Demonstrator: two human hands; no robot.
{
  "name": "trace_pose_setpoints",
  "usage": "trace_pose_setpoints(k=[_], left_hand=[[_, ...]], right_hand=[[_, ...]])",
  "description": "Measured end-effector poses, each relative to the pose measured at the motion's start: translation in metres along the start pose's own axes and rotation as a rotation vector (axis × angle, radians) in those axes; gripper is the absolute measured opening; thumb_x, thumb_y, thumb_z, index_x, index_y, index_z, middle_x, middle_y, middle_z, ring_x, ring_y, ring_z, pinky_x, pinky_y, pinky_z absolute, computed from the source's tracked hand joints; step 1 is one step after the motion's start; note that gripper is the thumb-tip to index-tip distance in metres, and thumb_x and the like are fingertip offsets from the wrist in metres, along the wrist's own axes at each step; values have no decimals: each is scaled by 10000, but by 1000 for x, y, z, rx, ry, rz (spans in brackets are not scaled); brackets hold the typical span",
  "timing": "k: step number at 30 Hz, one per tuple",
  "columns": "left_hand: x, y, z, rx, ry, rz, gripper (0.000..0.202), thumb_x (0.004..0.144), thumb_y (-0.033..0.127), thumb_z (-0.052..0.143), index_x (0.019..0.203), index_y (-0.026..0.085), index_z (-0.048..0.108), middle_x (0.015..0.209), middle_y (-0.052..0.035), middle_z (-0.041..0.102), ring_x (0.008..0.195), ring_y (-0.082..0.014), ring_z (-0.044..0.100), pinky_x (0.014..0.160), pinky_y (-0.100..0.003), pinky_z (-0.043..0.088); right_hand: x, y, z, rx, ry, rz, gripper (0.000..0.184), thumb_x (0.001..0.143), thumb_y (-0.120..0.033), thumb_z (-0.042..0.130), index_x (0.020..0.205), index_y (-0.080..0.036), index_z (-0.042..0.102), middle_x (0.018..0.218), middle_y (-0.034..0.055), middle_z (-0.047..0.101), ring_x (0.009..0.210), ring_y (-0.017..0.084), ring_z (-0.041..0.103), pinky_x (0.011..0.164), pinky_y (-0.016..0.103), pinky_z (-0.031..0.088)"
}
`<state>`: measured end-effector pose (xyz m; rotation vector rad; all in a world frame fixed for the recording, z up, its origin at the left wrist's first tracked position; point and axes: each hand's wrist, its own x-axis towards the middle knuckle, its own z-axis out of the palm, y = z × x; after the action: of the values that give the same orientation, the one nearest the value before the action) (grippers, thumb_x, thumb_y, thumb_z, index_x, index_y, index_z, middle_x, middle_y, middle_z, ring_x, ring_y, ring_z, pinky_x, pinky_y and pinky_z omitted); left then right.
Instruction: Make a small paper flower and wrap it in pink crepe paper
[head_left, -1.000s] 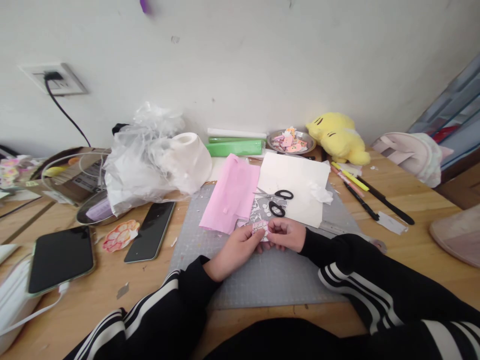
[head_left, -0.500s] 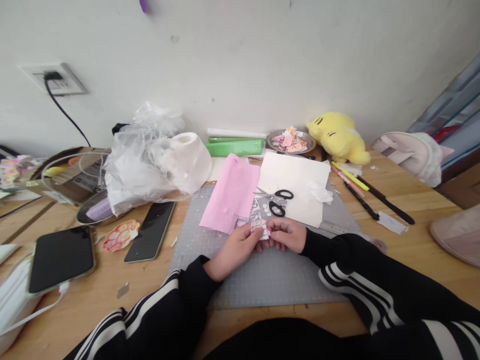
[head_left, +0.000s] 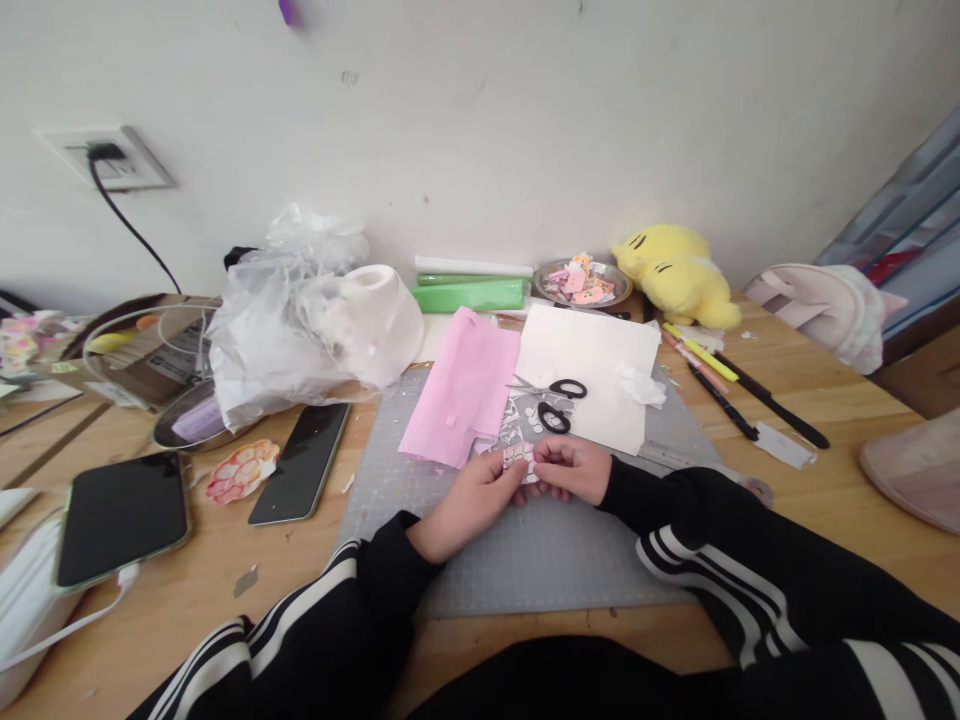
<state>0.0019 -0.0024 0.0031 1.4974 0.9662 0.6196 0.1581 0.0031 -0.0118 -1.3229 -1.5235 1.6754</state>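
Note:
Both my hands meet over the grey cutting mat. My left hand and my right hand pinch a small pink and white paper cut-out between their fingertips. Black-handled scissors lie just beyond my hands, partly on a white sheet. A pink sheet of paper lies to the left of the scissors. A printed sheet with cut shapes lies under the scissors' lower handle.
Two phones and a paw sticker lie at the left. A plastic bag with a tissue roll, green rolls, a metal dish of stickers, a yellow plush and pens line the back and right.
My fingers have shifted the small cut-out slightly between them. Everything else on the desk stays where it was.

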Motion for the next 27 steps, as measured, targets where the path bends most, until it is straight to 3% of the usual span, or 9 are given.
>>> trace_pose_setpoints(k=[6, 19, 27], left_hand=[[1, 0, 0, -28, 27, -5, 204, 750, 330, 494, 698, 139, 542, 623, 4, 557, 538, -94, 490, 514, -203, 416], [1, -3, -2, -185, -36, 21, 224, 764, 326, 494, 674, 129, 552, 624, -5, 557, 529, -80, 475, 509, -198, 388], [2, -4, -2, -193, -18, 13, 211, 764, 329, 497, 703, 131, 539, 640, 6, 552, 528, -74, 471, 504, -196, 372]], right_hand=[[1, -1, -1, 25, -2, -3, 145, 669, -279, 517, 669, -154, 443, 502, -54, 508, 374, 32, 436, 336, 137, 332], [-1, -5, -1, 50, 5, -1, 49, 685, -194, 461, 681, -149, 444, 487, -59, 506, 361, 27, 434, 328, 128, 324], [1, -2, -1, 69, 24, -8, 105, 670, -228, 495, 695, -152, 427, 495, -67, 502, 358, 23, 437, 320, 122, 333]])
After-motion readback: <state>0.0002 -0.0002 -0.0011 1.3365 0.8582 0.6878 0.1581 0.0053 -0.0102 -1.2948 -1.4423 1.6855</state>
